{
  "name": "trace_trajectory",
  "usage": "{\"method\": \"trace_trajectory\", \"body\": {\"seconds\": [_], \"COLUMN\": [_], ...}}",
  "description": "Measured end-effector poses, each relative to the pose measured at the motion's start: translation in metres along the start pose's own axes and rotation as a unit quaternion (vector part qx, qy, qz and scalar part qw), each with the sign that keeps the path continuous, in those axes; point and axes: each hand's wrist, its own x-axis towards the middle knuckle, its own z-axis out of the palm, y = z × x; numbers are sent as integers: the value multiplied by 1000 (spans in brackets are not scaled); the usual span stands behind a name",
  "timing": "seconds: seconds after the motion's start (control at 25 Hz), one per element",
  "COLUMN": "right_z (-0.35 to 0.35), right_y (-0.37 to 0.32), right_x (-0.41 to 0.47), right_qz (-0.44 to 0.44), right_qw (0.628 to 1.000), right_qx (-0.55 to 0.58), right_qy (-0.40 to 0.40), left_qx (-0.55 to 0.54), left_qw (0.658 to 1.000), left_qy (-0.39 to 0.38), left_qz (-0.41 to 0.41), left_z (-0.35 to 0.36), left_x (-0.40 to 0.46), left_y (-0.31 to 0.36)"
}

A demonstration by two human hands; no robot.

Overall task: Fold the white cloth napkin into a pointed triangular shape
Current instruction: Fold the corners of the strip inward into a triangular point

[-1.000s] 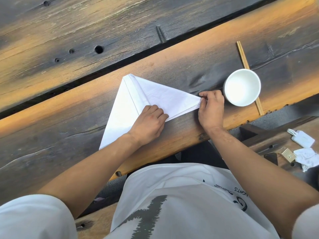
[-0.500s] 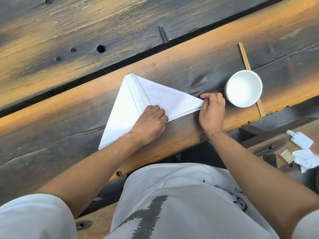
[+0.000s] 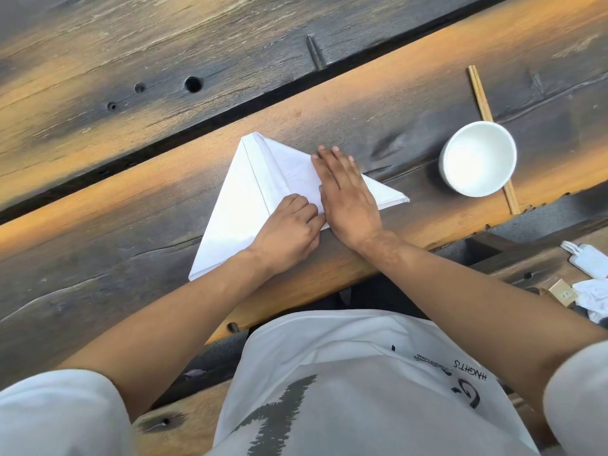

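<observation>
right hand (image 3: 350,200) moved off napkin (image 3: 230,222) tip, fingers flat pressing fold, left hand (image 3: 286,232) curled, knuckles down

napkin (image 3: 237,205) on table (image 3: 98,205), bowl (image 3: 478,158) right

The napkin (image 3: 237,209) is showing plain white, unpatterned. The tabletop (image 3: 98,192) is showing weathered wood, grey-black streaked with orange-tan grain. The bowl (image 3: 478,158) is gleaming white, and the chopsticks (image 3: 480,97) beneath it are showing pale tan. The shirt (image 3: 345,373) is showing white with a dark grey brushstroke print and black lettering.
</observation>
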Motion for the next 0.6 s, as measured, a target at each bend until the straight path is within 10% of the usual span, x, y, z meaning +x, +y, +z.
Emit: {"method": "trace_trajectory", "body": {"seconds": [0.36,0.6], "right_z": [13,4], "right_y": [6,3], "right_x": [-4,-3], "right_qz": [14,26], "right_qw": [998,996], "right_qx": [-61,-53], "right_qy": [-25,-64], "left_qx": [10,113], "left_qw": [991,959], "left_qy": [84,-126], "left_qz": [-105,-228], "left_z": [-18,-21], "left_x": [17,42], "left_y": [-8,-43]}}
